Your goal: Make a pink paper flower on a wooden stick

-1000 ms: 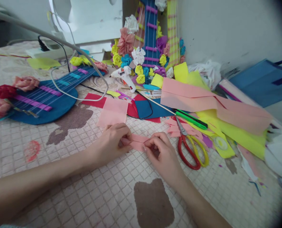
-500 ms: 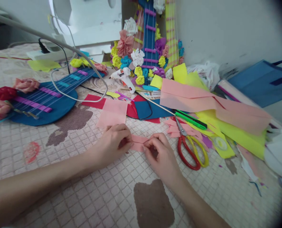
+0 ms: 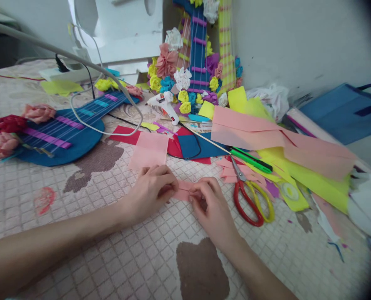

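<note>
A small pink paper strip lies on the patterned tablecloth between my two hands. My left hand pinches its left end with curled fingers. My right hand pinches its right end, fingers bent over it. A pink paper square lies just beyond my left hand. Red and yellow scissors rest to the right of my right hand, on pink scraps.
A white glue gun lies at the back beside paper flowers. A blue paper guitar sits at the left, another leans upright behind. Pink and yellow sheets pile at the right, with a green pen. A cable loops across.
My hands have drawn closer together, so less of the pink strip shows between them. The view shifted slightly; nothing else moved.
</note>
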